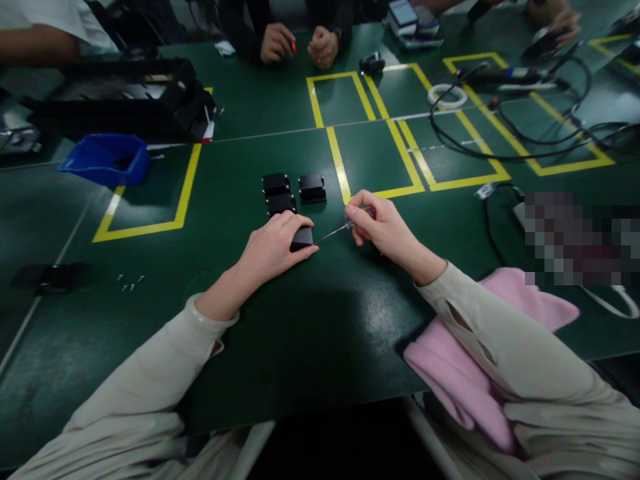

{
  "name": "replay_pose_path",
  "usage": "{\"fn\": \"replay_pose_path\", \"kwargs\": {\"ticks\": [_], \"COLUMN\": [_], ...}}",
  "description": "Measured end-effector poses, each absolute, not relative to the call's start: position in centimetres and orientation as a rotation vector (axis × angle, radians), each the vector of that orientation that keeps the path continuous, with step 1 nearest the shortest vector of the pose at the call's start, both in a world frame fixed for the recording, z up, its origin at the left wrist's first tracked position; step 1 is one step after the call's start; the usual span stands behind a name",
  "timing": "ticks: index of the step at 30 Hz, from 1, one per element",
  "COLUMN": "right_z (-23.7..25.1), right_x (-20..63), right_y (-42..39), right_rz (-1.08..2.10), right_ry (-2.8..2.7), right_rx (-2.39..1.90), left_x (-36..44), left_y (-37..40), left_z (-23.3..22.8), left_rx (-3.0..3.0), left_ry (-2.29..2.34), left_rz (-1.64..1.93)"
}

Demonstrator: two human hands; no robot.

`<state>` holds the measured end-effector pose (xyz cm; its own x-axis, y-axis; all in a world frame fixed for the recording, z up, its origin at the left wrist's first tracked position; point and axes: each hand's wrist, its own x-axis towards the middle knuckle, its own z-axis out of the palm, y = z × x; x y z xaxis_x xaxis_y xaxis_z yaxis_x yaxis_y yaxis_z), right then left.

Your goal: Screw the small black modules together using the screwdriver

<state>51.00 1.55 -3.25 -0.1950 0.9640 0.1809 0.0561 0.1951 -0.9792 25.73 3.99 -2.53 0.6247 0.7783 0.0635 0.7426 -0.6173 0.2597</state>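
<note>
My left hand (pixel 273 248) lies over a small black box (pixel 301 238) on the green table (pixel 310 333) and pins it down. My right hand (pixel 383 223) pinches a thin screwdriver (pixel 336 231) whose metal tip points left and meets the box's right edge. Just beyond my left hand sit three more small black boxes: two stacked in a column (pixel 277 193) and one to their right (pixel 313 189).
A blue bin (pixel 105 158) and a black tray (pixel 125 100) stand at the far left. Several tiny screws (pixel 129 283) and a flat black part (pixel 47 277) lie left. Black cables (pixel 525 127) loop far right. A pink cloth (pixel 475 360) lies under my right arm. Another person's hands (pixel 300 45) rest opposite.
</note>
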Motion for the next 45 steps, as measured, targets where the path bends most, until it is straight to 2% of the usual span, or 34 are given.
{"fn": "replay_pose_path", "kwargs": {"ticks": [45], "right_z": [-3.42], "right_x": [50.97], "right_y": [1.57], "right_rz": [1.165], "right_ry": [-1.473], "right_rx": [-1.001], "left_x": [25.78], "left_y": [3.89], "left_z": [-2.42], "left_rx": [2.648], "left_ry": [1.264], "left_rz": [0.238]}}
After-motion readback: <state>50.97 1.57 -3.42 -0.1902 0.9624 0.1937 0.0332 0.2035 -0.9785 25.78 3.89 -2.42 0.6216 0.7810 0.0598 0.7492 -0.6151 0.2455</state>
